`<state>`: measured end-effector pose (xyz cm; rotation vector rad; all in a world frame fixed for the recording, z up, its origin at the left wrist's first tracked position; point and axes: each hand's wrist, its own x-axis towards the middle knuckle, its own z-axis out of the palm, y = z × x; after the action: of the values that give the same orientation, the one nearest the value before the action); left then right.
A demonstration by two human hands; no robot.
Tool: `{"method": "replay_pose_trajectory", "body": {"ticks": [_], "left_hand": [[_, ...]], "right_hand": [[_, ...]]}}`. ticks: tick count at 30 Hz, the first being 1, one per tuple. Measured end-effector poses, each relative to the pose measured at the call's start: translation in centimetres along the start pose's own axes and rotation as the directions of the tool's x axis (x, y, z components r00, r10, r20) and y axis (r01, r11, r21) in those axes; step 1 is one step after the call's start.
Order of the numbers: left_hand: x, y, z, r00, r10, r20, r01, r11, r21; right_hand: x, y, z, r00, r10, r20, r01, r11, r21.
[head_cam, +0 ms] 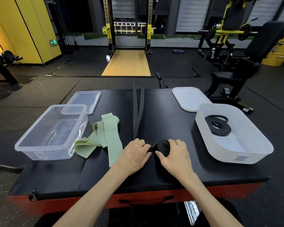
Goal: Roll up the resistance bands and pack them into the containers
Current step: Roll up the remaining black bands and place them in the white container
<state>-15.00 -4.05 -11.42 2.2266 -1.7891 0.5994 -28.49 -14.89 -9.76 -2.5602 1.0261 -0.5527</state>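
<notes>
Gym flooring, a squat rack and weight machines sit behind the black padded counter (154,174) I'm working over. The step in hand, as I judge it, is rolling the long black rubber resistance band (163,145), which lies near the middle of the counter's front edge; its unrolled length runs to the far edge. My right hand (174,154) has its fingers (175,142) curled over the coil, thumb on the near side, gripping it. My left hand (134,153) touches the strap just beside the coil; whether it presses or pinches, I cannot tell. Next I'd turn the coil away under tension so it winds tight, then drop it into the white plastic tub (223,155) at the right edge, beside the rolled black band (217,126) already inside. The pale green fabric band (103,136) and clear plastic box (44,153) wait at the left.
</notes>
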Motion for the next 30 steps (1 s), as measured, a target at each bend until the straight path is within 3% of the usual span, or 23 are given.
{"method": "replay_pose_trajectory", "body": {"ticks": [7,11,15,23,26,30], "left_hand": [[-0.2,1.5,0.1,0.996,-0.054,-0.067,0.051,0.998,-0.036],[0.1,1.6,0.1,0.995,-0.076,-0.07,0.072,0.996,-0.057],[0.2,1.4,0.3,0.996,-0.067,-0.063,0.063,0.997,-0.053],[0.0,1.1,0.3,0.994,-0.053,-0.097,0.046,0.996,-0.075],[0.1,1.0,0.3,0.994,-0.051,-0.098,0.045,0.997,-0.069],[0.1,1.1,0.5,0.994,-0.075,-0.081,0.068,0.994,-0.09]], "right_hand": [[-0.6,-0.2,0.3,0.999,-0.037,0.004,0.038,0.998,-0.053],[-0.7,-0.1,-0.2,0.983,-0.083,0.166,0.096,0.993,-0.071],[0.9,0.7,-2.2,0.918,-0.139,0.373,0.191,0.976,-0.106],[4.9,1.5,-4.0,0.764,-0.252,0.593,0.367,0.927,-0.079],[5.3,1.2,-4.1,0.724,-0.311,0.616,0.461,0.882,-0.097],[5.5,0.9,-4.4,0.733,-0.321,0.599,0.499,0.853,-0.152]]}}
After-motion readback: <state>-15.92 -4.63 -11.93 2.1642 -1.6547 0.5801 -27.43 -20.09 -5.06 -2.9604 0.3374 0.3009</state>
